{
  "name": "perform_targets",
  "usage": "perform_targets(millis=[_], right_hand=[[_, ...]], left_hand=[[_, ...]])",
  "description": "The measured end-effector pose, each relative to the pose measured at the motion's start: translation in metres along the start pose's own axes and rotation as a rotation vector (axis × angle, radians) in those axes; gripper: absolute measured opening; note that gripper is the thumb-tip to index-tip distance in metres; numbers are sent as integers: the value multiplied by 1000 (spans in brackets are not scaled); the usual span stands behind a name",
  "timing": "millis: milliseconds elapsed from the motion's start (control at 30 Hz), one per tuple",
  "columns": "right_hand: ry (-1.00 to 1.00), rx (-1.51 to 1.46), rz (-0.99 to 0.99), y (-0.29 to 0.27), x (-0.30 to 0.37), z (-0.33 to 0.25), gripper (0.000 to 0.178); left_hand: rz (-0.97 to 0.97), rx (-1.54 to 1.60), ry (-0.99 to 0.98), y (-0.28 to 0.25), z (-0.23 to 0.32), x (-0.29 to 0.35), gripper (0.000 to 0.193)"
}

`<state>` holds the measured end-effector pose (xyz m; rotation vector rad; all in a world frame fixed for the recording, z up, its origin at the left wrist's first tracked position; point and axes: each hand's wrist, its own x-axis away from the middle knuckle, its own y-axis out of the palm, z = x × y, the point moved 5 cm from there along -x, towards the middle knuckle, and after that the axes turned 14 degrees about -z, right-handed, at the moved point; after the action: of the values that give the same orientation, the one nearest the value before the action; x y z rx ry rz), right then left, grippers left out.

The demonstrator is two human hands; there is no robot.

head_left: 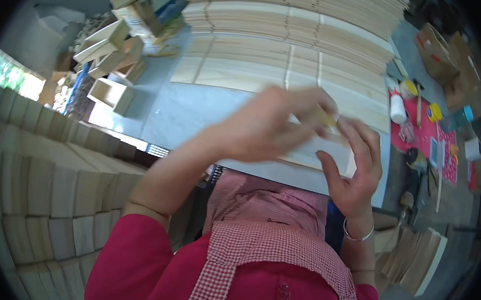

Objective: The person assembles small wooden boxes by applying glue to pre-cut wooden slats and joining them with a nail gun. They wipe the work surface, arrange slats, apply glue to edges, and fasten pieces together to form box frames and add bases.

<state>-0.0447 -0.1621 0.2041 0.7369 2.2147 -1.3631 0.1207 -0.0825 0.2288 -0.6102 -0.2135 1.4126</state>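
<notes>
My left hand [283, 124] hovers over the near part of the table, smeared by motion. Its fingers reach toward a small yellowish piece [326, 117] between my two hands, too blurred to name. Whether they grip it cannot be made out. Close by on the right is my right hand [359, 169], with thumb and fingers spread apart and a bracelet [360, 237] round the wrist. Its fingertips come near the yellowish piece. Under both hands lies a pale flat board [308, 157], partly hidden by them.
Tall stacks of thin wooden boards [264, 14] rise at the back of the grey table [176, 112]. Open wooden boxes [113, 95] stand at the far left, wooden blocks [42, 186] nearer. On the right are a white bottle [397, 109], a hammer [419, 104] and a cardboard box [437, 55].
</notes>
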Motion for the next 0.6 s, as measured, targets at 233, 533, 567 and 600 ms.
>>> perform_targets(millis=[233,533,567,600], right_hand=[[182,-353,-169,12,32,14,35],[175,-412,-176,29,25,11,30],[157,-390,-174,26,22,9,29],[143,-366,-175,25,22,8,27]], left_hand=[[-11,-95,-47,21,3,18,20],[38,34,17,30,5,33,22],[50,15,18,31,4,33,22],[62,0,19,31,4,34,22]])
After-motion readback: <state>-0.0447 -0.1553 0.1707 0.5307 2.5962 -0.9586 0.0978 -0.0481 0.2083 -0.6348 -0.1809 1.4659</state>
